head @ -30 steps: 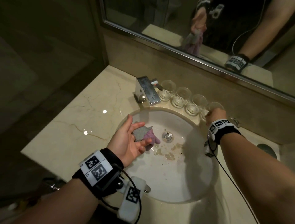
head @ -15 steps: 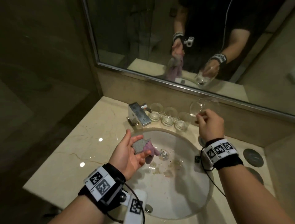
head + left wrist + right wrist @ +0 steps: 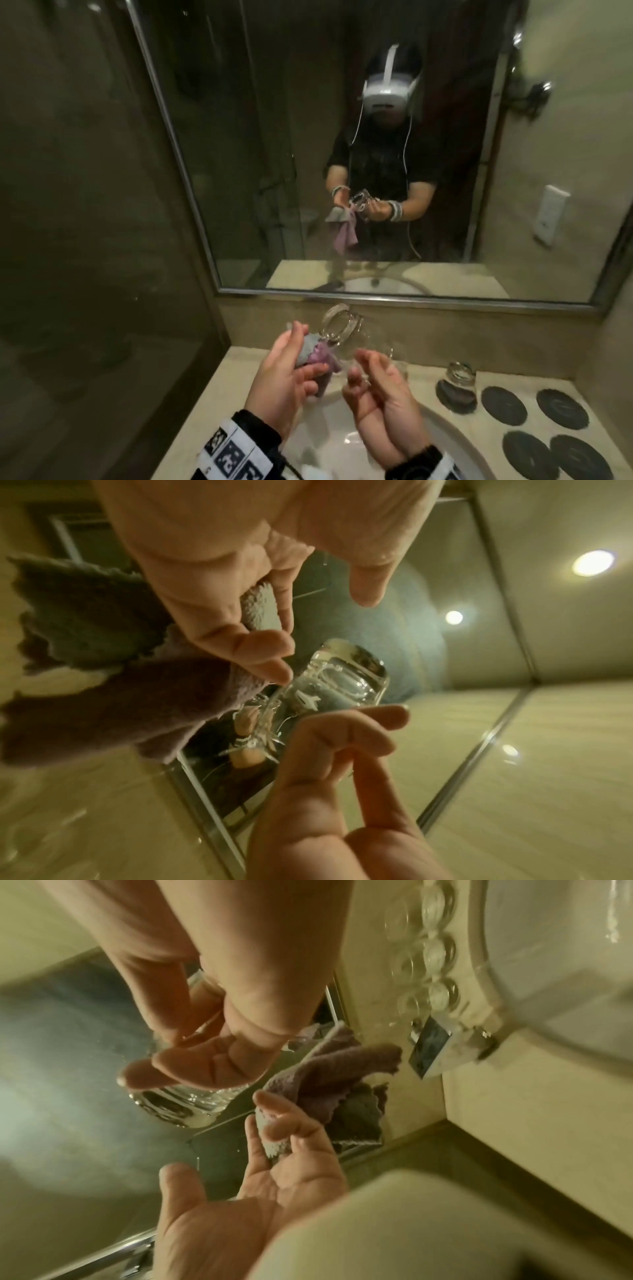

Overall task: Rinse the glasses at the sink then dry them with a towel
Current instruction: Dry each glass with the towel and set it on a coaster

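We hold the clear, thick-based drinking glass (image 3: 346,332) in the right hand (image 3: 380,397), fingers (image 3: 346,731) curled round its wall, base tilted up and away from the fingertips. The left hand (image 3: 284,377) pinches the grey and purple cloth towel (image 3: 317,356) between thumb and fingertips; the remaining cloth hangs below those fingers, just beside the glass rim. Both hands are raised over the white oval sink basin (image 3: 455,442). Beyond the right fingers, an upturned clear glass (image 3: 457,383) stands on a dark round coaster (image 3: 503,406). Three clear glasses (image 3: 435,953) stand beside the chrome tap (image 3: 431,1047).
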{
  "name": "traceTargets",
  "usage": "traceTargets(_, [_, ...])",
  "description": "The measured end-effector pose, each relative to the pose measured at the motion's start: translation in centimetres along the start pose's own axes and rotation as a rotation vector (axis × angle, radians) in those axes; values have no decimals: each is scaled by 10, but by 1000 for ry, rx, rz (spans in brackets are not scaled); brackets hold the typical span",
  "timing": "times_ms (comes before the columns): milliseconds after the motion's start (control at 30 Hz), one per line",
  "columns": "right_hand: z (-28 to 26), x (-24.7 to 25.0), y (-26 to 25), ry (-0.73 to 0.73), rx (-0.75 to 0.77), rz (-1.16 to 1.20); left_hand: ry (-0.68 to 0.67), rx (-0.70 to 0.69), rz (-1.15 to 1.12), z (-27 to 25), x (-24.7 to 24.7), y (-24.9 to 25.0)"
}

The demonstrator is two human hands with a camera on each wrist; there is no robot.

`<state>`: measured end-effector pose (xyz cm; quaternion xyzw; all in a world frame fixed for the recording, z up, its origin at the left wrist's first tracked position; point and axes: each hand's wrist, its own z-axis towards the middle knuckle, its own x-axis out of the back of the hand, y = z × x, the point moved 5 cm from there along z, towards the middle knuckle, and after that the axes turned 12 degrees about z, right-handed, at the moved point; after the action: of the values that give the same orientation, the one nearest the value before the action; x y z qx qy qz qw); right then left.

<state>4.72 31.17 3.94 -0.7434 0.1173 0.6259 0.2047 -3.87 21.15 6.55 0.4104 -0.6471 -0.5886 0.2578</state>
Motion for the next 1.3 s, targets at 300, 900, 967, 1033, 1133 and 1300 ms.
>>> traceTargets(300, [-18, -84, -5, -208, -21, 91, -112, -435, 444, -10, -20, 108])
traceTargets(900, [2, -132, -72, -142, 408, -822, -429, -272, -146, -41, -44, 167])
traceTargets(967, [11, -117, -72, -64, 360, -817, -457, -244, -221, -42, -46, 163])
traceTargets(1033, [17, -98, -62, -47, 261, -821, -483, -235, -278, -43, -48, 161])
traceTargets(1133, [13, -83, -36, -117, 47, -637, -501, -216, -334, -44, -53, 155])
traceTargets(1300, [11, -72, -27, -26, 61, -263, -443, -175, -392, -42, -58, 145])
